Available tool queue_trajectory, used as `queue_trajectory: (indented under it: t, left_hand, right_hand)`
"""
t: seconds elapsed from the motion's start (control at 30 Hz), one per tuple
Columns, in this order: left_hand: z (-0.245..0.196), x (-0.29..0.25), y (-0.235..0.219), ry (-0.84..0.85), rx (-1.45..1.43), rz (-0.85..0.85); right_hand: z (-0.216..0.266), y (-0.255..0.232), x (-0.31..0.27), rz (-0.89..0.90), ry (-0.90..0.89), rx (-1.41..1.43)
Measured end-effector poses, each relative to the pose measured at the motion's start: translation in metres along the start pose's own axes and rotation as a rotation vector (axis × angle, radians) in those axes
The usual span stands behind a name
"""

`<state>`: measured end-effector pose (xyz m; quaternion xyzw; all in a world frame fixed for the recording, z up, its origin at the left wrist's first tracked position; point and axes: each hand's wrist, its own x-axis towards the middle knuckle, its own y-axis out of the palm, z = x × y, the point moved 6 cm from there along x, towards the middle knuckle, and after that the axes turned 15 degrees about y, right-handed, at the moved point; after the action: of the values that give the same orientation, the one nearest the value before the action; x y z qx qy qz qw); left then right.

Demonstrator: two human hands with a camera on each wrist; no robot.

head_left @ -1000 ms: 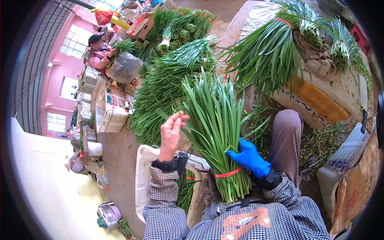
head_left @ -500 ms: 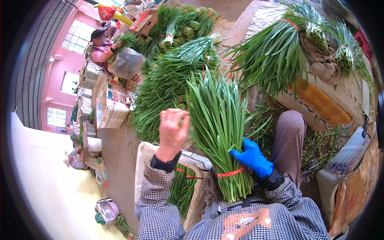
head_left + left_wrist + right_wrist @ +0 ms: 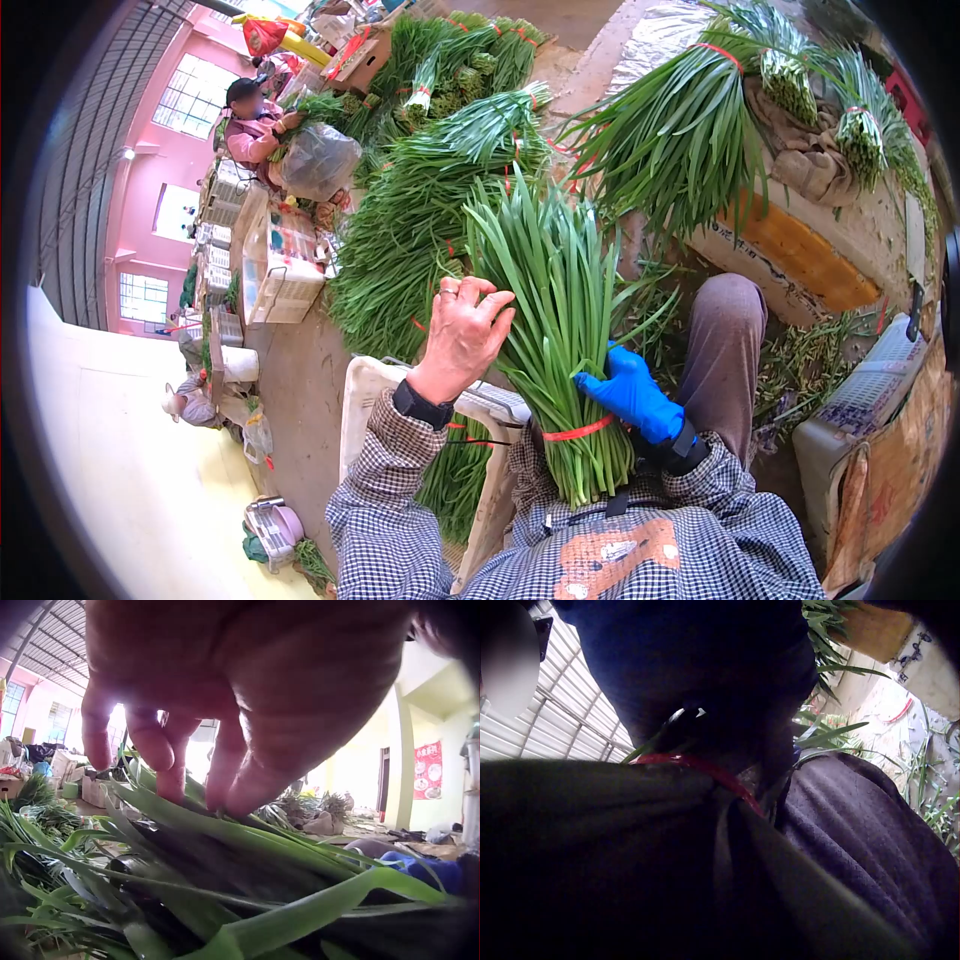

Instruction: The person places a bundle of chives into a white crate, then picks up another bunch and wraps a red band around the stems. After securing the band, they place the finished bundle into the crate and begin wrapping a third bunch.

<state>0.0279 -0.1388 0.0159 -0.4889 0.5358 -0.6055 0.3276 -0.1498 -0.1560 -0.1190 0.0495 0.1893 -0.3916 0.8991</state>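
A bundle of garlic chives (image 3: 555,290), tied low with a red band (image 3: 578,429), lies over the lap with its leaf tips pointing away. My right hand (image 3: 632,396), in a blue glove, grips its right side just above the band, thumb across the leaves; its other fingers are hidden underneath. At the left edge of the leaves is my bare left hand (image 3: 462,338). In the left wrist view its thumb and forefinger tips come together on a flat chive leaf (image 3: 187,817), the other fingers bent downward. The right wrist view is dark, with the red band (image 3: 697,766) crossing it.
Left of the lap stands a white plastic crate (image 3: 362,400) holding tied chives (image 3: 455,485). A large chive heap (image 3: 420,220) lies ahead. More bundles (image 3: 690,130) rest on a low bench (image 3: 830,235) at right. A knife (image 3: 914,270) is at the right edge. A person (image 3: 250,125) sits far left.
My left hand has swung from left of the bundle, first dipping back, then rightward onto the leaves. The gloved right hand keeps its hold on the bundle, which has hardly moved.
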Motion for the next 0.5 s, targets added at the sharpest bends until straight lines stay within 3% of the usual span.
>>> queue_trajectory:
  t: [0.13, 0.33, 0.4, 0.43, 0.5]
  left_hand:
    - [0.005, -0.002, 0.002, 0.023, -0.034, -0.035]
    - [0.004, -0.008, 0.008, 0.113, 0.168, 0.020]
    - [0.024, -0.018, 0.013, -0.112, -0.066, -0.148]
    - [0.030, -0.021, 0.015, -0.111, -0.066, -0.147]
    - [0.070, -0.048, 0.032, -0.709, -0.916, -0.448]
  right_hand:
    - [-0.003, 0.001, 0.001, -0.010, -0.019, -0.011]
    - [-0.004, 0.001, 0.001, 0.024, 0.040, 0.016]
    - [-0.002, 0.000, 0.000, 0.023, 0.037, 0.009]
    - [-0.001, 0.000, 0.000, 0.020, 0.035, 0.004]
    - [-0.007, 0.002, 0.002, 0.025, 0.016, 0.055]
